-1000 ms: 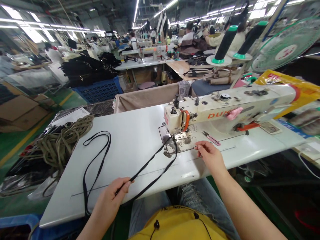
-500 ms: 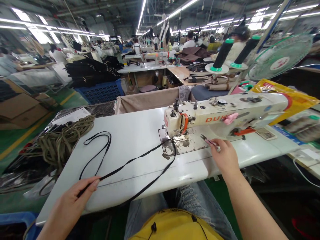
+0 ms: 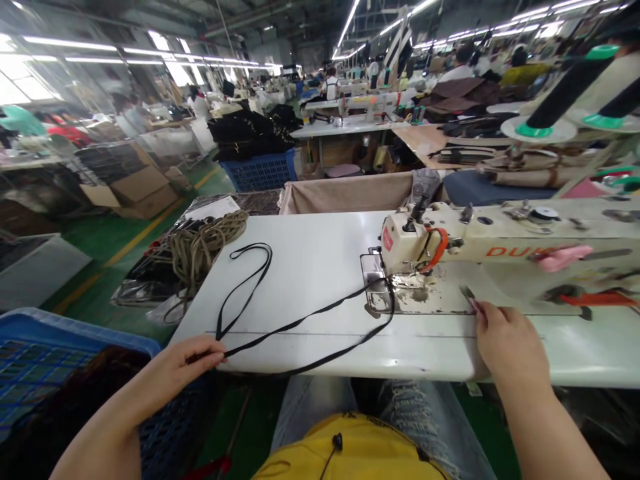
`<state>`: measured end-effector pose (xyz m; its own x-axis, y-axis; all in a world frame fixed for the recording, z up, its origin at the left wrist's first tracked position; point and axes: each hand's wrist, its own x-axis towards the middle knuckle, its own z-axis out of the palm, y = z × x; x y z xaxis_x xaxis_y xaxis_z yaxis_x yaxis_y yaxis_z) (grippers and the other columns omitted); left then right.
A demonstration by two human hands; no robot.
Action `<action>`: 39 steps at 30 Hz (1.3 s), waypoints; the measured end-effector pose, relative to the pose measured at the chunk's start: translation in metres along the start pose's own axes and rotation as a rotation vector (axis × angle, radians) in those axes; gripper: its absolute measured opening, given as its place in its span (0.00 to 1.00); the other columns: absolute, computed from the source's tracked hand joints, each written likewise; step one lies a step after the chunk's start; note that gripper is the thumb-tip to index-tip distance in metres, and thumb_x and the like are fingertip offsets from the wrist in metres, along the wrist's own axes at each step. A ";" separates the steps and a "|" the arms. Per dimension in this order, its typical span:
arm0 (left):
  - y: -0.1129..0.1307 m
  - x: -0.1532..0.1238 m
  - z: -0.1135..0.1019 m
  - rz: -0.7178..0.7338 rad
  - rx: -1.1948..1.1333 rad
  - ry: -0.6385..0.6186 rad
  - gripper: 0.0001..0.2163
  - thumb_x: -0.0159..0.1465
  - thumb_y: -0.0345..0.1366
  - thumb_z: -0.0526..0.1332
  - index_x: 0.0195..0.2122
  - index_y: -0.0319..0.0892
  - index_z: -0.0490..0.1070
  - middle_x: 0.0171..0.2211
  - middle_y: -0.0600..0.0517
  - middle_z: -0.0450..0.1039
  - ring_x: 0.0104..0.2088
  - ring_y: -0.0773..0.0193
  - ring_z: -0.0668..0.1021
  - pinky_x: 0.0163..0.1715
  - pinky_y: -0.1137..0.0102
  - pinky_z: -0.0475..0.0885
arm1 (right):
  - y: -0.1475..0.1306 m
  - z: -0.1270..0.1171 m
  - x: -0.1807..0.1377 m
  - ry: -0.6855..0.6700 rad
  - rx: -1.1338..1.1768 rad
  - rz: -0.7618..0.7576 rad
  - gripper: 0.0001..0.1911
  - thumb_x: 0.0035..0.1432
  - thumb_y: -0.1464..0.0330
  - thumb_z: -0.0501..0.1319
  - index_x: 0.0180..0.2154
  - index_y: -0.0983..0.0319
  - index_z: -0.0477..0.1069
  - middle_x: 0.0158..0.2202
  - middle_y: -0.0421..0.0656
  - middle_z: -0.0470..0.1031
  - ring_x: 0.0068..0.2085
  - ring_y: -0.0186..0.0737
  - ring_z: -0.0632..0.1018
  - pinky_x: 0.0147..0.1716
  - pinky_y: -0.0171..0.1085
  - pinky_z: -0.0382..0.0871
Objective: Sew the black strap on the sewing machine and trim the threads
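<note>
My left hand (image 3: 200,357) is closed at the near left edge of the sewing table, pinching a narrow black cord (image 3: 300,321). From my fingers the cord runs to the needle area of the sewing machine (image 3: 407,247). Another length curves from there back toward the table's front edge, and a loose loop lies beyond my left hand. My right hand (image 3: 513,340) rests on the table right of the needle plate, closed around small thread snips (image 3: 471,298). Their pointed tips face the machine; my fingers hide the rest.
A bundle of olive cords (image 3: 205,250) lies left of the white tabletop (image 3: 310,260). A blue crate (image 3: 75,327) stands low at the left. Black thread cones (image 3: 570,93) rise at the right. Cartons, other machines and people fill the background.
The view has turned left, so the table and machine appear further right and the blue crate shows more. Both hands keep their holds; the cord stays at the machine.
</note>
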<state>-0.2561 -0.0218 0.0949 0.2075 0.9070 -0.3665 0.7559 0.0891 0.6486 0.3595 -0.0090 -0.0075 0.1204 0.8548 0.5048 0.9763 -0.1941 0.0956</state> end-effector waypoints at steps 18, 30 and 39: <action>0.093 0.044 0.104 0.118 -0.679 -0.134 0.20 0.66 0.42 0.63 0.55 0.35 0.75 0.33 0.48 0.77 0.34 0.61 0.78 0.41 0.65 0.73 | -0.149 -0.083 -0.023 -0.771 1.357 0.286 0.11 0.57 0.57 0.57 0.32 0.57 0.68 0.23 0.36 0.65 0.26 0.39 0.67 0.26 0.37 0.60; 0.106 0.043 0.119 0.093 -0.874 -0.111 0.22 0.65 0.48 0.68 0.52 0.36 0.71 0.36 0.44 0.80 0.36 0.59 0.82 0.43 0.62 0.77 | -0.195 -0.106 -0.016 -0.646 1.123 -0.122 0.15 0.68 0.54 0.57 0.41 0.58 0.73 0.38 0.46 0.79 0.39 0.48 0.77 0.37 0.41 0.66; 0.108 0.042 0.131 0.141 -0.834 -0.179 0.17 0.68 0.44 0.65 0.52 0.39 0.70 0.39 0.43 0.81 0.39 0.56 0.83 0.45 0.60 0.77 | -0.226 -0.099 -0.003 -0.949 1.660 0.250 0.28 0.56 0.41 0.65 0.35 0.61 0.79 0.19 0.34 0.60 0.23 0.35 0.61 0.23 0.35 0.53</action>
<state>-0.0843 -0.0282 0.0626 0.4125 0.8603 -0.2997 0.0272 0.3172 0.9480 0.1210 -0.0155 0.0542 -0.2520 0.9377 -0.2393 0.0232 -0.2414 -0.9702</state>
